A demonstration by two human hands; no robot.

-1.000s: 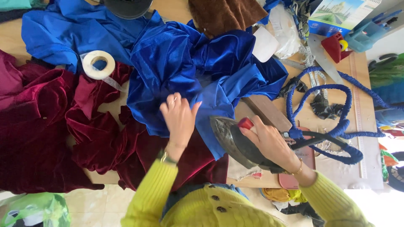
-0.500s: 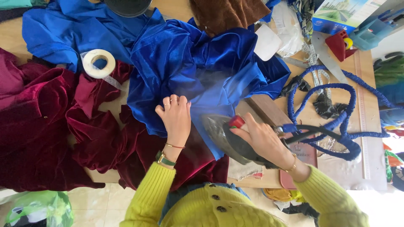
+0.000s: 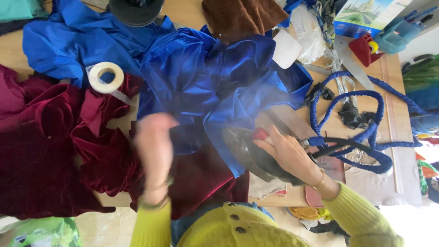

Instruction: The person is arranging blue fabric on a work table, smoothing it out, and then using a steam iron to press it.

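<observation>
Table (image 3: 361,183): iron (image 3: 256,153) in right-hand (image 3: 292,155) grip.

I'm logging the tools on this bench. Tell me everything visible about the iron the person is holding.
The iron is dark grey to black with a rounded body and a red button at its top, near the thumb. The right hand grips its handle. It rests tilted on the edge of the shiny blue fabric, with faint steam drifting above. A blue braided cord loops on the wooden table from its rear. The soleplate is hidden.
</observation>
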